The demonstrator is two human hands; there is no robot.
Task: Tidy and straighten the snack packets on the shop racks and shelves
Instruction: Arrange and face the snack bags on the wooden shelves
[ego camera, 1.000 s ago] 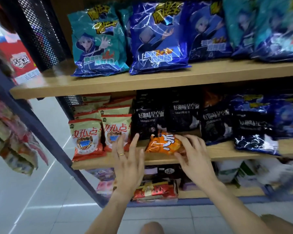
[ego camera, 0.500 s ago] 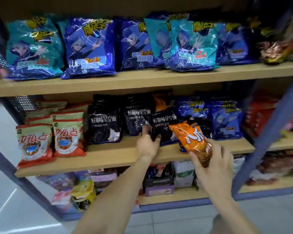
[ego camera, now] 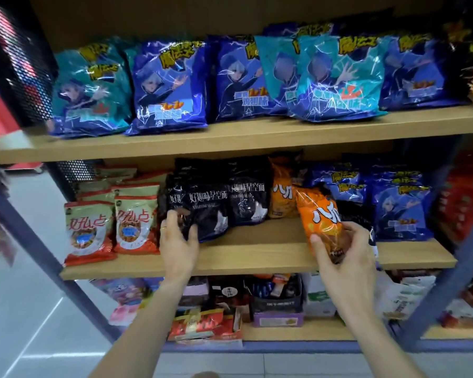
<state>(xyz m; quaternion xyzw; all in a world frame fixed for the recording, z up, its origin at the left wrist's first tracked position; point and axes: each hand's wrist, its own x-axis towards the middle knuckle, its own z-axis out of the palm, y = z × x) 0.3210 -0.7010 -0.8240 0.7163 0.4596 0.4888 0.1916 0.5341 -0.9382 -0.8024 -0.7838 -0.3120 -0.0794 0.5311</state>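
My right hand [ego camera: 344,257] grips the lower end of an orange snack packet [ego camera: 321,218], held tilted above the middle wooden shelf [ego camera: 257,255]. A second orange packet [ego camera: 281,197] stands behind it at the back of the shelf. My left hand [ego camera: 176,238], a ring on one finger, grips the lower left corner of a black packet [ego camera: 206,211] that stands with other black packets [ego camera: 247,199] on the same shelf. Red-and-cream packets [ego camera: 89,230] stand left of them, blue packets [ego camera: 399,208] at the right.
The top shelf [ego camera: 230,137] carries a row of blue and teal packets [ego camera: 170,85]. On the bottom shelf [ego camera: 298,332] lie mixed boxes and packets. A black mesh panel [ego camera: 19,64] closes the left side. Slanted blue frame bars [ego camera: 38,246] flank the rack. Grey tiled floor lies below.
My left hand has shifted left along the middle shelf and taken hold of a black packet. My right hand has kept the orange packet and moved it in over the shelf.
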